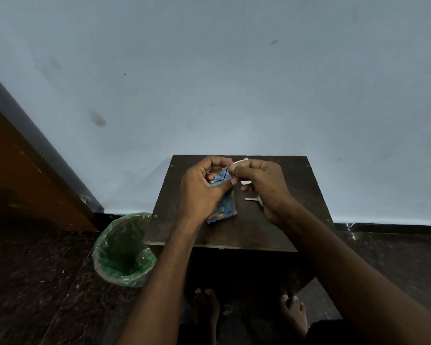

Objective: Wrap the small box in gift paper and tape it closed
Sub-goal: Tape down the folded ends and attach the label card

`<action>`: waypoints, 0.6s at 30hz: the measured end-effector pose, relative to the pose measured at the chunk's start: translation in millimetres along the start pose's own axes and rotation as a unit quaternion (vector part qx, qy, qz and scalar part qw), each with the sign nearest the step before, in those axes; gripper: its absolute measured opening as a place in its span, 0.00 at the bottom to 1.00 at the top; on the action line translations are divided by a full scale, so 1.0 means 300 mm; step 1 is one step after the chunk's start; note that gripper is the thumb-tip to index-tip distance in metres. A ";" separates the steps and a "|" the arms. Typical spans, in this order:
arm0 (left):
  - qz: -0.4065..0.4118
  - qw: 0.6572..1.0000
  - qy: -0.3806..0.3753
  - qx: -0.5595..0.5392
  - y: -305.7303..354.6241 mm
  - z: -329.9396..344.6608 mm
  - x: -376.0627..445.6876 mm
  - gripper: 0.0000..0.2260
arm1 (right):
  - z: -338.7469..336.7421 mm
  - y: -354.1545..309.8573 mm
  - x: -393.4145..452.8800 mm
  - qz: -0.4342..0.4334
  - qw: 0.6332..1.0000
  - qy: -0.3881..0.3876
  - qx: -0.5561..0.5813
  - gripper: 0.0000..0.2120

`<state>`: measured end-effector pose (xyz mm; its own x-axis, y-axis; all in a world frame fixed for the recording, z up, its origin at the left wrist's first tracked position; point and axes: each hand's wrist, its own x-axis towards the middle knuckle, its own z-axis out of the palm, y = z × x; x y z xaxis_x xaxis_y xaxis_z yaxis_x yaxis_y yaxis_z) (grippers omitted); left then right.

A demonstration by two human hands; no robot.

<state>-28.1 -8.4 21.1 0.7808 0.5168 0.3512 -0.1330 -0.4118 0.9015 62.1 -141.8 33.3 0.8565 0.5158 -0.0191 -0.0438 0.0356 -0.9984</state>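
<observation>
Small box, already covered in blue printed gift paper: stands on end near the middle of a dark wooden table, its lower end resting on the tabletop, its upper end raised toward the hands, probably so that the end flaps face up and can be folded and sealed. Left hand: fingers curled round the upper part of the box, thumb lying across the folded paper at the top, apparently pinning the flap flat. Right hand: fingertips pinched on a small pale strip just beside the top of the box; it looks like a piece of tape, judged ready for sticking over the held flap, though the strip is too small to tell for sure. Scissors: lie on the table just right of the box, partly hidden under the right hand, kept near for cutting. Table: small, square-edged, set against a pale blue wall bearing a few dark marks. Bin: lined with a green plastic bag, stands on the dark speckled floor beside the table's left edge, handy for scraps. Wooden door or panel: at far left. Bare feet: visible below the table.
</observation>
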 end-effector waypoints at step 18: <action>0.038 0.993 -0.040 0.103 0.009 -0.069 -0.002 0.27 | 0.029 0.002 -0.014 -0.002 0.999 -0.017 -0.037 0.08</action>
<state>-41.6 5.9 28.6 0.8206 0.4197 0.3880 -0.0725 -0.5969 0.7990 53.8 -136.5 33.4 0.8386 0.5445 -0.0150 -0.0016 -0.0251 -0.9997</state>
